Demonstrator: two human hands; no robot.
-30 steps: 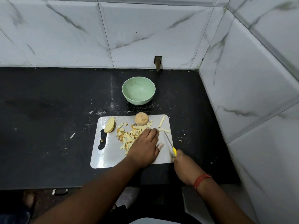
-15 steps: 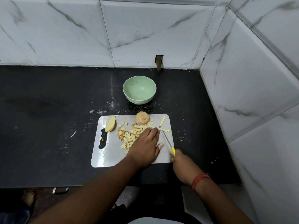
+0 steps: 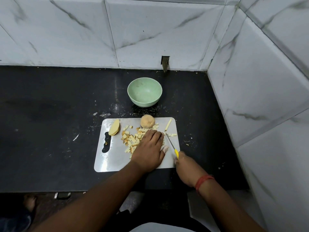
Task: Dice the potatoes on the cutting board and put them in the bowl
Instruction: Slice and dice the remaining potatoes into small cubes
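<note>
A white cutting board (image 3: 107, 162) lies on a black desk (image 3: 50, 131), just in front of an empty green bowl (image 3: 144, 94), near enough for easy transfer; the left hand (image 3: 149, 150) lies flat, fingers straight, pressing potato pieces hidden beneath it, probably to steady them; the right hand (image 3: 185, 166) grips a yellow-handled knife (image 3: 172, 144), blade angled beside the left fingertips; diced potato (image 3: 132, 139) is heaped left of that hand; a whole potato (image 3: 147, 121), a slice stack (image 3: 114, 127) and a strip (image 3: 168, 124) wait along the far edge.
</note>
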